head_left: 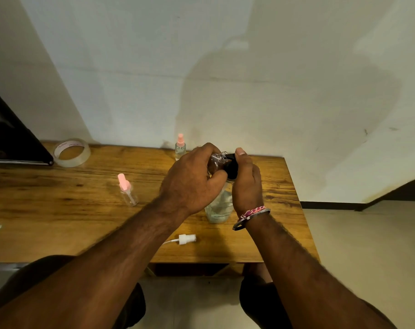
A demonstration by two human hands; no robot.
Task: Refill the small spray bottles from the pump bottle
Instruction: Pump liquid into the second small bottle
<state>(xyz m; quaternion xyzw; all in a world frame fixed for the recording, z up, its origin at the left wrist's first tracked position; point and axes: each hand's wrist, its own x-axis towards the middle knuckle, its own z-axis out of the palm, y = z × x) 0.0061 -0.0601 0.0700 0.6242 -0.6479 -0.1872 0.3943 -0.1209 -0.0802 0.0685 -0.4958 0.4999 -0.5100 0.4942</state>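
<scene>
My left hand (192, 176) grips a small clear spray bottle (217, 159) with its cap off, tilted so its threaded neck meets the black pump head (231, 166). My right hand (246, 184) curls round that pump head on top of the clear pump bottle (221, 205), which stands on the wooden table (59, 210). A white spray cap (186, 239) with its tube lies on the table in front of the pump bottle. Two pink-capped spray bottles stand apart: one at the left (128, 189) and one at the back by the wall (180, 147).
A roll of clear tape (71, 152) lies at the back left, beside a dark flat device (11, 143). The table's right edge (303, 210) drops to a tiled floor. My knees show below the front edge.
</scene>
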